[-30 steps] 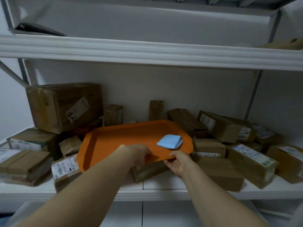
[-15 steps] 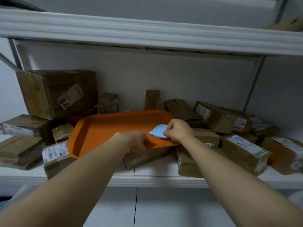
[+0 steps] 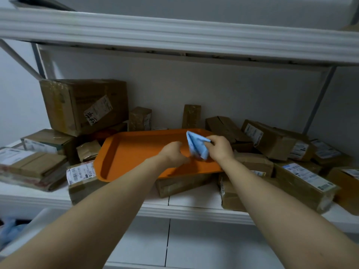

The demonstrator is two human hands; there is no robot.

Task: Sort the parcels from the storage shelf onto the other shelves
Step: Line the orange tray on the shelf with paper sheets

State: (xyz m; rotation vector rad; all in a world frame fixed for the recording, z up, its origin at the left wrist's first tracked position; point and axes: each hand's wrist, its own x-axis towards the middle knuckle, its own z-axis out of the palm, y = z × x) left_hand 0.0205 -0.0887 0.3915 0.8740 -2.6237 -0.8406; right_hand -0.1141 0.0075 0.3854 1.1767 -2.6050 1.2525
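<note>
The right hand [image 3: 220,149] pinches a blue cloth [image 3: 197,145] above the orange tray [image 3: 136,152] — the left hand [image 3: 173,155], curled, steadies its near rim. Lift the cloth clear; parcels [image 3: 303,176] crowd the shelf [image 3: 194,210] around both.

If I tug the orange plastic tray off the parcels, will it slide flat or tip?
The orange plastic tray probably stays stiff: its rim looks straight. It may tip, since it sits tilted across uneven cardboard parcels. It is likely light, holding nothing but the left hand; the right hand has the blue cloth.
</note>
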